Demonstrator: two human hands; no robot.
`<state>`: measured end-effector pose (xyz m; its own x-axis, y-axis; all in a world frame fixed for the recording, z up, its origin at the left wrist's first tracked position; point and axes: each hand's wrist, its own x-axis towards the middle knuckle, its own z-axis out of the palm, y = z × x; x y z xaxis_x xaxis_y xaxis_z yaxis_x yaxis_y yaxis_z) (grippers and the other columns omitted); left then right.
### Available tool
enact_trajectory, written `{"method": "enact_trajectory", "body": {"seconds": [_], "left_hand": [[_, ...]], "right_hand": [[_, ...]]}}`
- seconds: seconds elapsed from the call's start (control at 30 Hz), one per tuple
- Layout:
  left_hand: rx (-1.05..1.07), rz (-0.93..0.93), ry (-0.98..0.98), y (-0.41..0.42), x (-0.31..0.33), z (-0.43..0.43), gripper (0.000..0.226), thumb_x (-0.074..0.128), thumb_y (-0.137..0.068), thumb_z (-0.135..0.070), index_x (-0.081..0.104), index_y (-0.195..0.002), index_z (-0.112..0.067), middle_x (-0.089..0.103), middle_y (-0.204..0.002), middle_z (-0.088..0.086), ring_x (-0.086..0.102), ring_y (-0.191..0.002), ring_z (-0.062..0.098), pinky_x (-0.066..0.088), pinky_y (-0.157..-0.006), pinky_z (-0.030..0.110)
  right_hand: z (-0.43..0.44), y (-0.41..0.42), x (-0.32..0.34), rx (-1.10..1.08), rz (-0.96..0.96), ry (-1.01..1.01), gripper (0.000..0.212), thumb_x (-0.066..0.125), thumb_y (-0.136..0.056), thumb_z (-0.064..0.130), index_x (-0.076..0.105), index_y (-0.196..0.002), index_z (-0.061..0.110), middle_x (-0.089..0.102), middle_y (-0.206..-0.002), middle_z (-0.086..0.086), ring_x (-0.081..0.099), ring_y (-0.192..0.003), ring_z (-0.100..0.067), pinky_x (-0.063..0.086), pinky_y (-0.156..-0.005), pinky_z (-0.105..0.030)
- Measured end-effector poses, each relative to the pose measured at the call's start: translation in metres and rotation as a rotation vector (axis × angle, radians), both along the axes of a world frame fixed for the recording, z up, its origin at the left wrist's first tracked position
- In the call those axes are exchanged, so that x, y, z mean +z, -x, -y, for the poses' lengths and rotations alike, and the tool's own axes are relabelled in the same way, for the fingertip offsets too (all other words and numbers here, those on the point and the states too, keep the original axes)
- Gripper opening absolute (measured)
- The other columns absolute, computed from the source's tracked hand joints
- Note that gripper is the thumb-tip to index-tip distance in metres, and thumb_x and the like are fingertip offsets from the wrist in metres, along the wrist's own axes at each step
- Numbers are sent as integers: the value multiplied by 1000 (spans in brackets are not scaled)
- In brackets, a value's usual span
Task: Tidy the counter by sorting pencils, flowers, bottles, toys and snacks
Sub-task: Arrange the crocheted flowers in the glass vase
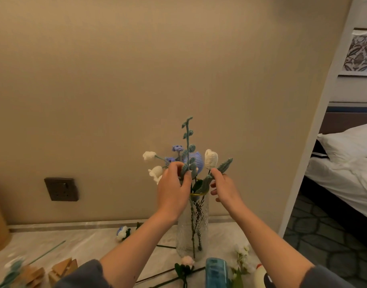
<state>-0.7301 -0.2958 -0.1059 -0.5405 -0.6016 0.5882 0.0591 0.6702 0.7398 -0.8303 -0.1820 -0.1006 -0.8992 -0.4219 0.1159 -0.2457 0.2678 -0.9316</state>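
Note:
A tall rippled glass vase (193, 225) with a gold rim stands on the pale counter (91, 244) near the wall. Crocheted flowers rise from it: a long teal leafy stem (187, 140), a blue tulip (196, 160), a white tulip (211, 159) and small white bells (149, 155). My left hand (174, 190) pinches the teal stem just above the rim. My right hand (225, 188) pinches a teal leaf (224, 165) beside the white tulip. Loose flowers lie on the counter: a pink one (187, 261), a blue-white one (122, 232) and a white sprig (241, 254).
Wooden toy pieces (63, 269) and a teal stem (47, 253) lie at the front left. A blue bottle (216, 272) and a white bottle (260, 276) stand at the front right. A dark wall socket (61, 189) is left; a bed (344, 169) lies beyond the counter's right end.

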Motion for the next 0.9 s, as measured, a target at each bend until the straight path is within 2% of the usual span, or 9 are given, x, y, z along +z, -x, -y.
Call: {"method": "enact_trajectory", "body": {"seconds": [0.17, 0.27, 0.4, 0.57, 0.6, 0.67, 0.73, 0.8, 0.9], "left_hand": [[154, 83, 61, -6, -9, -1, 13, 56, -86, -39, 43, -83, -39, 51, -82, -16, 50, -75, 5, 40, -60, 28], [87, 113, -46, -10, -11, 0, 15, 56, -87, -39, 43, -81, -37, 55, -77, -13, 52, -67, 3, 35, -53, 26], [-4, 101, -120, -18, -11, -2, 10, 56, -89, -42, 47, -91, -42, 59, -89, -14, 54, -68, 0, 41, -57, 26], [-19, 46, -102, -33, -7, -7, 29, 61, -85, -46, 40, -104, -49, 54, -101, -23, 52, -70, -6, 38, -55, 20], [-14, 32, -105, -37, -7, -6, 31, 61, -86, -44, 39, -106, -49, 52, -102, -24, 52, -68, -6, 37, -54, 18], [1, 11, -128, -47, -8, -2, 32, 61, -87, -43, 40, -110, -48, 52, -104, -25, 52, -65, -4, 38, -54, 18], [11, -8, -138, -57, -11, 5, 30, 60, -88, -43, 41, -111, -48, 53, -104, -24, 51, -63, 0, 41, -54, 20], [11, -13, -147, -71, -18, 15, 28, 58, -87, -41, 44, -110, -47, 53, -105, -23, 51, -65, 3, 44, -56, 23], [5, -9, -167, -86, -28, 27, 25, 57, -86, -38, 46, -106, -47, 53, -103, -24, 52, -67, 4, 46, -59, 24]], "right_hand": [[1, -5, -5, 28, 51, 27, 32, 37, -94, 60, 52, -87, 32, 58, -93, 9, 59, -90, -16, 50, -88, -46], [1, -13, -7, 33, 59, 22, 36, 33, -95, 61, 52, -89, 31, 57, -95, 10, 58, -96, -16, 49, -94, -49], [-1, -23, -9, 43, 90, 46, 51, 29, -94, 66, 50, -112, 24, 58, -110, 5, 56, -109, -21, 45, -100, -52], [-5, -38, -17, -14, 128, 123, 59, 35, -97, 58, 39, -135, 13, 48, -131, -2, 52, -119, -24, 43, -103, -52], [-5, -42, -19, -70, 94, 154, 54, 39, -97, 54, 40, -132, 12, 49, -129, -4, 53, -116, -25, 45, -101, -51], [-7, -57, -23, -200, -34, 278, 29, 46, -97, 41, 46, -114, 18, 53, -111, -3, 56, -100, -23, 49, -86, -44], [-9, -72, -25, -279, -168, 423, 1, 47, -96, 27, 47, -95, 27, 52, -91, 3, 53, -81, -12, 42, -72, -33], [-2, -90, -29, -254, -227, 497, 11, 44, -95, 23, 47, -85, 28, 49, -79, 2, 46, -69, -14, 39, -65, -35], [12, -109, -35, -125, -200, 516, 15, 43, -93, 22, 51, -81, 20, 47, -72, -6, 43, -67, -24, 37, -61, -42]]}}
